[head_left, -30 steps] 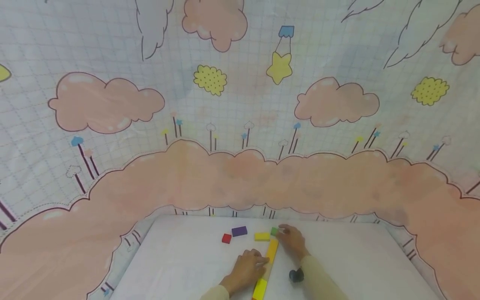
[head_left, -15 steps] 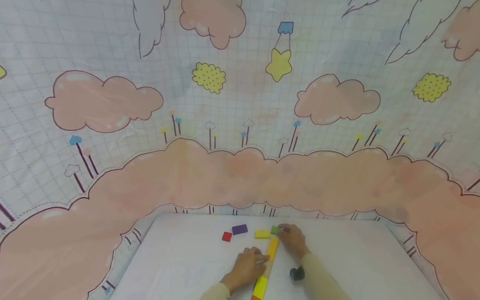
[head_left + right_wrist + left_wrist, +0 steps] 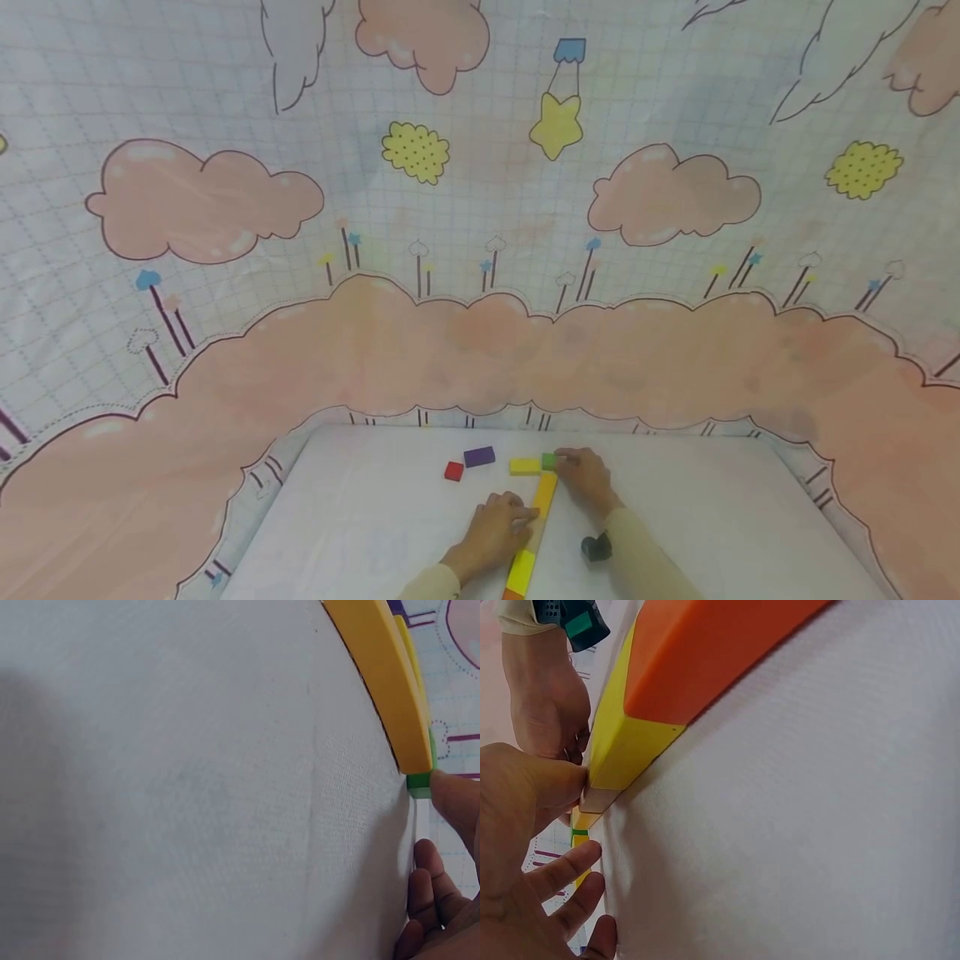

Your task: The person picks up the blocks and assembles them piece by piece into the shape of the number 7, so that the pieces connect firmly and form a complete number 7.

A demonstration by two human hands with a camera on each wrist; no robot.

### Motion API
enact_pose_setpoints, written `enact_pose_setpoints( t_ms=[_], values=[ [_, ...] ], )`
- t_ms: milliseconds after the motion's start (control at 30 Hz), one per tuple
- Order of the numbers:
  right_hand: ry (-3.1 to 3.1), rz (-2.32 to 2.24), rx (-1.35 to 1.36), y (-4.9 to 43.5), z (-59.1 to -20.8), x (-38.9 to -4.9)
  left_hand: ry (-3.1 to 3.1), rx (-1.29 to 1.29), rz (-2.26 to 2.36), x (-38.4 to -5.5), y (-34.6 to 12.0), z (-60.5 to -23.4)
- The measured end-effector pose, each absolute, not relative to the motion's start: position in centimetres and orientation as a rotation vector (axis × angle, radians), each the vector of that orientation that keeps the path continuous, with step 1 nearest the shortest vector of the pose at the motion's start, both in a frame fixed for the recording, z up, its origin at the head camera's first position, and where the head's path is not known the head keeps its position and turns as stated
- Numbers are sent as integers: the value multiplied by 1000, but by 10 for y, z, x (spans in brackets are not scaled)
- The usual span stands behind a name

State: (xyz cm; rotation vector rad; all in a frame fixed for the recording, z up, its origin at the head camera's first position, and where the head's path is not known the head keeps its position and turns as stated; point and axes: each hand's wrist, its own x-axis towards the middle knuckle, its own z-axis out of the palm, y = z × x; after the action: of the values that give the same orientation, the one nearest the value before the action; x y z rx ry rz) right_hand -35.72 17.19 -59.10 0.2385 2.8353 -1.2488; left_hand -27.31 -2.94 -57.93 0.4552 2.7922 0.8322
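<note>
My left hand (image 3: 491, 533) lies beside a slanting row of blocks. Its thumb and a fingertip press on the row near a tan block (image 3: 600, 799), the other fingers spread loosely. Nearer in that row come a yellow block (image 3: 520, 573) and an orange block (image 3: 697, 660); an amber block (image 3: 547, 490) forms the far end. Past that end, my right hand (image 3: 588, 479) pinches a small green block (image 3: 549, 461), thumb on its side in the right wrist view. The green block meets a second yellow block (image 3: 524, 467) at the left.
A purple block (image 3: 479, 457) and a red block (image 3: 453, 471) lie farther left on the white table (image 3: 360, 517). A dark device (image 3: 597, 547) sits at the right sleeve (image 3: 648, 554). Behind the table hangs a printed cloth (image 3: 480, 358).
The green block has come slightly closer to the far yellow block and the row's end, moved by my right hand. My left hand keeps its place; the head view has tilted a little.
</note>
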Motion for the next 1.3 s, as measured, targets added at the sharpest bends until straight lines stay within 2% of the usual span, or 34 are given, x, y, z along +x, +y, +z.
enact_pose_setpoints(
  t_ms=[1300],
  values=[
    [2743, -1363, 264, 177, -601, -358, 2761, 413, 876, -274, -29, -580]
  ],
)
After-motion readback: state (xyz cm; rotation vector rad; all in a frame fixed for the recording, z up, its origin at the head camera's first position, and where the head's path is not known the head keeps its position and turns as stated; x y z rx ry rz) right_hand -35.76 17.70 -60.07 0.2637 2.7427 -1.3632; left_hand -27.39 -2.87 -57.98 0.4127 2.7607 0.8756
